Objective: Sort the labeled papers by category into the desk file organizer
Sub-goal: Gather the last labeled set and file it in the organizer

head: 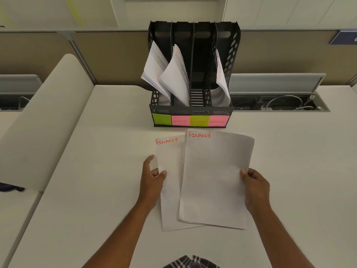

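Note:
A black desk file organizer (234, 45) with four slots stands at the back of the desk, tagged HR, SPORTS, FINANCE and ADMIN on coloured notes. White papers lean in the HR, SPORTS and ADMIN slots; the FINANCE slot (201, 82) shows no paper. In front of it are two white sheets marked FINANCE in red. My left hand (152, 178) pinches the left edge of the left sheet (170, 171). My right hand (255, 186) grips the right edge of the right sheet (212, 176), which overlaps the left one. More sheet edges show under the right sheet's bottom.
The white desk (96, 171) spreads around the papers. An open cable tray (280, 103) with wires lies right of the organizer. A beige partition wall (116, 55) runs behind. A curved white divider panel (38, 122) stands at the left.

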